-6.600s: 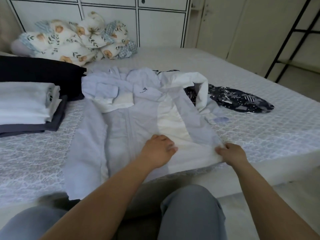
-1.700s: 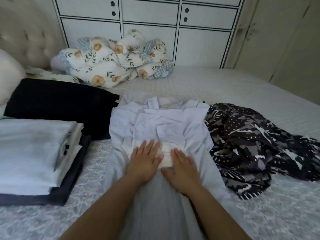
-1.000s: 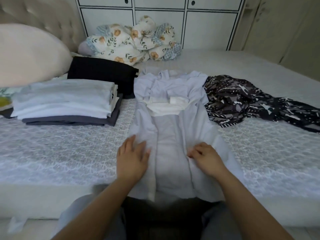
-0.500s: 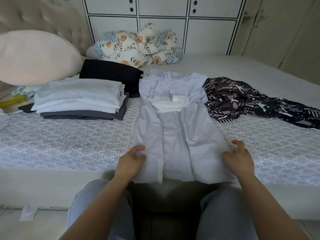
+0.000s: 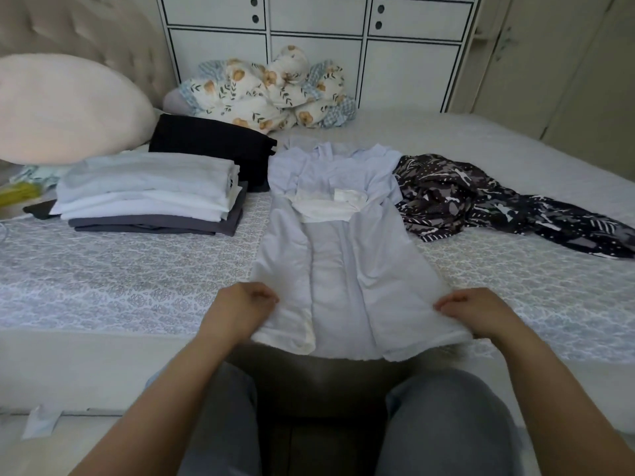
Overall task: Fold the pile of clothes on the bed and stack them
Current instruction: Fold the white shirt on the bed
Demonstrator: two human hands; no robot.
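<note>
A pale blue shirt (image 5: 343,255) lies lengthwise on the bed, its sides folded inward into a long strip with a white lining showing near the collar. My left hand (image 5: 240,307) grips the bottom left corner of its hem. My right hand (image 5: 474,312) grips the bottom right corner. The hem is lifted slightly over the bed's edge. To the left sits a stack of folded clothes (image 5: 151,197), white and pale pieces on a dark grey one. A crumpled black-and-white patterned garment (image 5: 481,197) lies to the right of the shirt.
A folded black garment (image 5: 213,146) lies behind the stack. A large pale pillow (image 5: 65,108) sits at far left, a floral bundled quilt (image 5: 268,94) at the back by white cabinets (image 5: 316,36). The bed's patterned cover (image 5: 113,280) stretches to the left.
Both hands moved from smoothing the shirt's middle down to its bottom hem. They closed on the two corners, and the hem has lifted a little off the bed edge.
</note>
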